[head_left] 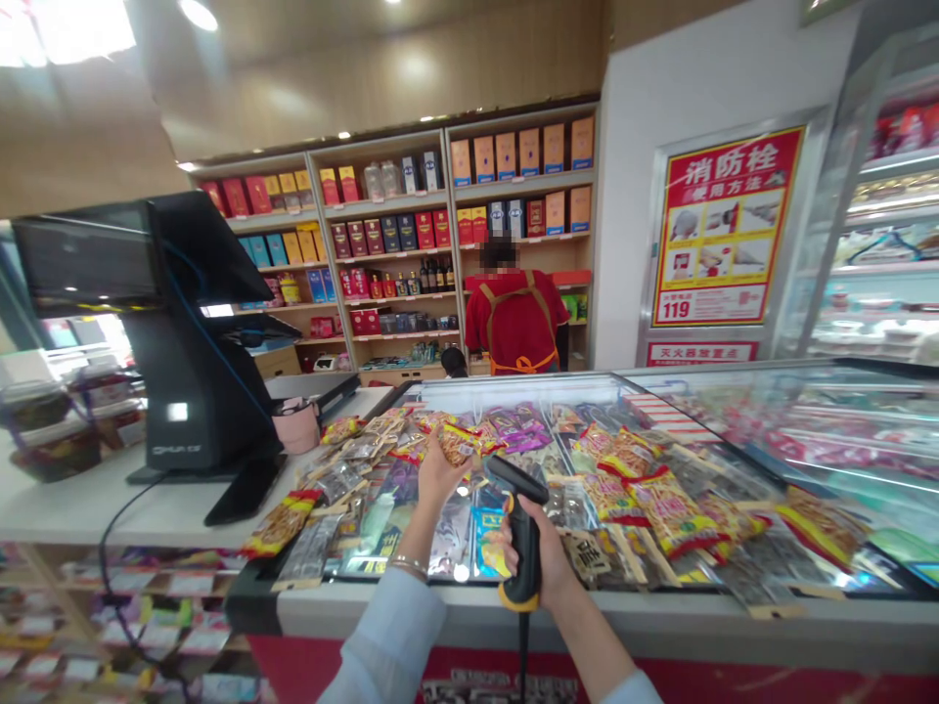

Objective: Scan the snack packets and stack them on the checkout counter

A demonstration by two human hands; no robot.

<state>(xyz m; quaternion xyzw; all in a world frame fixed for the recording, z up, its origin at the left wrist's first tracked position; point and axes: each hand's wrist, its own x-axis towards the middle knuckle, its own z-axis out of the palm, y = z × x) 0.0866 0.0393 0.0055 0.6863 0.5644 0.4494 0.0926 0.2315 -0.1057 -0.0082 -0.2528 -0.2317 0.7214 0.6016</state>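
- Apparently at the scanning step, with a snack packet (458, 448) held near the head of a barcode scanner (525, 550).
- Grasping the packet in the left hand (438, 479), over the glass-topped freezer (660, 622), among other snack packets (671, 510); cannot tell whether lifted clear of them.
- Wrapping the right hand (549, 552) around the scanner's handle, apart from the left; cannot tell whether pressing a trigger.
- Next, probably best to turn the packet's code toward the scanner's front, hold steady, and avoid brushing loose packets nearby.
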